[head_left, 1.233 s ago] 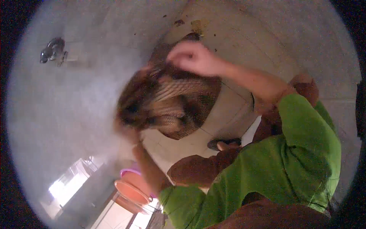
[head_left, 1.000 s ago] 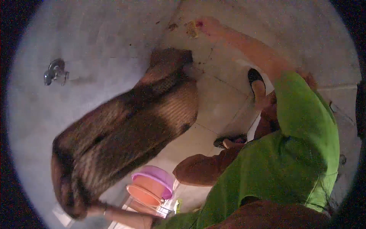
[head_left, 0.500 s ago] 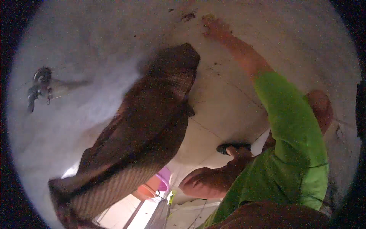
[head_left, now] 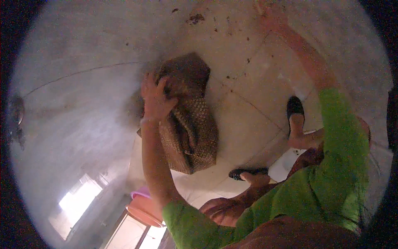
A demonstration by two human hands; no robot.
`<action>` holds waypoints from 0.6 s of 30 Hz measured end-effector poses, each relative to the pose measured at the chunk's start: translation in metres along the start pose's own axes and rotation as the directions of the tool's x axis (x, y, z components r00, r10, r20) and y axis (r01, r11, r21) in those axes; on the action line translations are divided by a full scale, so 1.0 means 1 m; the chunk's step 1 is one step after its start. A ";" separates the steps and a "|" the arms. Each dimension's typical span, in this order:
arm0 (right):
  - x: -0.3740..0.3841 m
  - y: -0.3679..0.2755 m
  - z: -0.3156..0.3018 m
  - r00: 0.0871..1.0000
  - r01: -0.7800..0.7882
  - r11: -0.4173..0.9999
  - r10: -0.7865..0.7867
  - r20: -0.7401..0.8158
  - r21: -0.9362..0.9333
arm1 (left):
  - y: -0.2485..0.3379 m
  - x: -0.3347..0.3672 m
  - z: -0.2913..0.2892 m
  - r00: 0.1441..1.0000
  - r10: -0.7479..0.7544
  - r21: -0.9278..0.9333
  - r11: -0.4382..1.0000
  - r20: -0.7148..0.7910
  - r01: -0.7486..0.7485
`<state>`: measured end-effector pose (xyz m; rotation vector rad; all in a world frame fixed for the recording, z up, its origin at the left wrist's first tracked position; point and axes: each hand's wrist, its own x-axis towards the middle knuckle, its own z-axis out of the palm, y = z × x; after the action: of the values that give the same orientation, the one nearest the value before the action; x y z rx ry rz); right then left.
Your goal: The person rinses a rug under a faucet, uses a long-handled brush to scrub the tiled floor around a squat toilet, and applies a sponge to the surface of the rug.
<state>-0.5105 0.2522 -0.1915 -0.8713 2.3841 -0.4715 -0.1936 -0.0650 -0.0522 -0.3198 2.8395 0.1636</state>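
Observation:
Against the wall, on the tiled floor, a brown woven bundle (head_left: 203,135) that looks like a sack or folded cloth lies crumpled; its exact kind is unclear. Pressing on its upper part is my left hand (head_left: 159,97), its fingers spread. My right hand (head_left: 271,20) reaches far off at the top right, over the floor and apart from the bundle. Blur and dim light hide its fingers, so whether it holds anything does not show. Dark bits of dirt (head_left: 197,18) lie on the floor between my hands, toward the top.
A dark metal tap-like fitting (head_left: 17,110) juts from the grey wall at the far left. Below are a bright window opening (head_left: 81,199), an orange tub (head_left: 146,211) and a purple basin (head_left: 140,192). My dark shoes (head_left: 295,108) stand on the tiles at right.
The brown bundle, stretched long across the view before, is now bunched up by the wall. My left arm has come into sight over it. My right hand has shifted farther up and right.

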 end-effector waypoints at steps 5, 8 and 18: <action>-0.038 -0.027 -0.020 0.972 -0.233 0.875 0.198 -0.125 -0.425 | -0.045 0.053 0.080 0.915 -0.278 -0.061 0.950 0.291 0.308; -0.053 -0.038 -0.032 0.975 -0.217 0.836 0.213 -0.067 -0.505 | -0.028 0.055 0.085 0.752 -0.446 -0.161 0.800 0.486 0.579; -0.208 0.018 -0.113 0.998 0.061 0.879 -0.048 0.039 -0.473 | -0.030 -0.007 0.015 0.835 -0.456 0.146 0.890 0.309 0.432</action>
<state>-0.4550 0.4197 -0.0332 -1.1463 2.4957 0.1210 -0.1759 -0.0901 -0.0666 -0.8400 2.3501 0.0166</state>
